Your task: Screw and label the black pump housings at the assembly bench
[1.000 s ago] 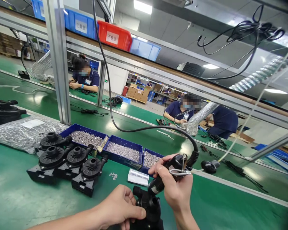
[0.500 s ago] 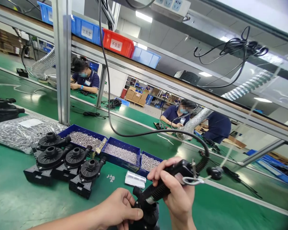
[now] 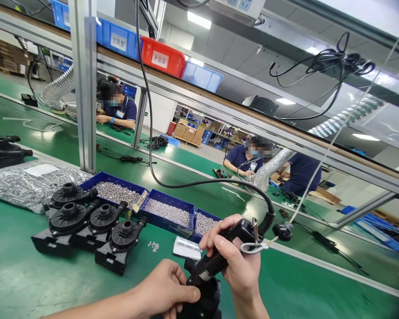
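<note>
At the lower middle, my left hand (image 3: 168, 290) pinches the side of a black pump housing (image 3: 208, 297). My right hand (image 3: 236, 257) is wrapped round a black electric screwdriver (image 3: 221, 252), tilted with its lower end against the top of that housing. Its tip and the contact point are hidden. A coiled black cable leaves its upper end, and a cord with a black ball (image 3: 282, 231) is tied there. Several finished-looking black pumps (image 3: 124, 237) stand to the left. Small nuts or washers (image 3: 153, 246) lie beside a silvery clear-wrapped roll (image 3: 187, 248).
Blue trays of small metal screws (image 3: 168, 212) stand behind my hands. A bag of screws (image 3: 20, 181) lies at the left by a metal post (image 3: 83, 88). A shelf above carries blue bins and a red bin (image 3: 162, 57). People sit at the far bench.
My right hand and the screwdriver have shifted slightly left, and the screwdriver's cable has swung left. The hanging cord is more taut. My left hand has barely moved.
</note>
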